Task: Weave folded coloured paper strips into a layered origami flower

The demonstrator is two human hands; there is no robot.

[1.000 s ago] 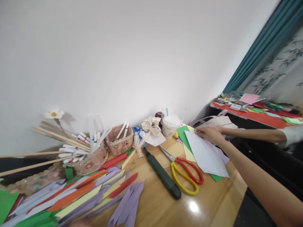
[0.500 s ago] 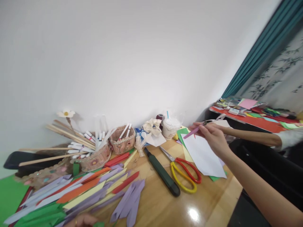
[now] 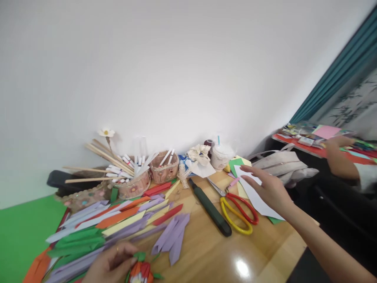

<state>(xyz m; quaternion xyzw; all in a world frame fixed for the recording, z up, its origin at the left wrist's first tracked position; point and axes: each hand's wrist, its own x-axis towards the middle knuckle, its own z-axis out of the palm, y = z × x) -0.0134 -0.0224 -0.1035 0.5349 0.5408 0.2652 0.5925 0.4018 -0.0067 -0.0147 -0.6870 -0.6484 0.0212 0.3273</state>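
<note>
My right hand (image 3: 269, 189) hovers with fingers stretched out over a white paper sheet (image 3: 255, 196) that lies on green and yellow sheets. A small pink strip (image 3: 234, 182) lies just off its fingertips, beside the red and yellow scissors (image 3: 235, 214). At the bottom edge my left hand (image 3: 110, 264) curls its fingers round a folded orange, red and green paper piece (image 3: 141, 272). That hand rests among long purple, green, orange and yellow paper strips (image 3: 118, 226).
A dark green utility knife (image 3: 210, 208) lies left of the scissors. Two decorated baskets (image 3: 163, 171) with markers, wooden sticks, lace and a white cup (image 3: 220, 156) line the wall. Another person's hand (image 3: 335, 146) reaches onto a red side table (image 3: 312, 149).
My right hand lifted a pink strip, let it go and now hangs open over the white sheet. My left hand came into view. The other person's arm drew back to the side table.
</note>
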